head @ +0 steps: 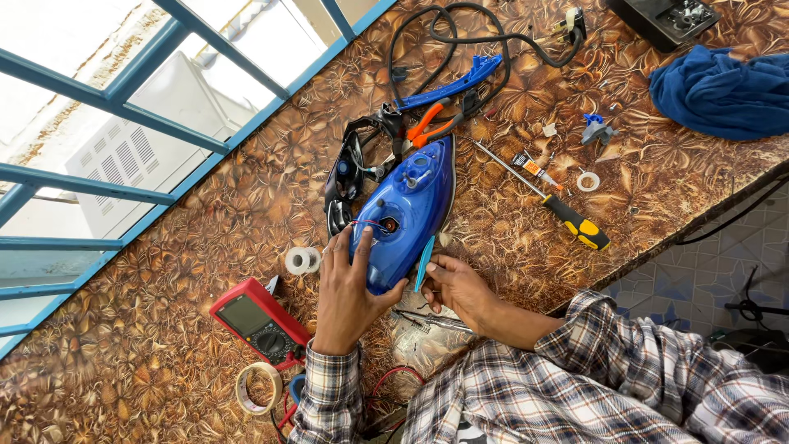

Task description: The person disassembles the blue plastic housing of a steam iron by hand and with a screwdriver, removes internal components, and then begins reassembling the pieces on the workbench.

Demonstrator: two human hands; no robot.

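Observation:
A blue clothes iron body (408,201) lies opened on the patterned brown table (205,205), with thin wires showing inside. My left hand (347,292) rests on its near end, fingers wrapped over the shell. My right hand (459,285) pinches a thin light-blue plastic strip (423,263) right beside the iron's edge. A black part of the iron (349,168) lies against its far left side.
Orange-handled pliers (434,122), a blue plastic handle piece (452,82) and a black cord (477,33) lie behind the iron. A yellow-black screwdriver (551,200), a red multimeter (259,321), tape rolls (302,260) (257,386) and a blue cloth (723,90) surround it.

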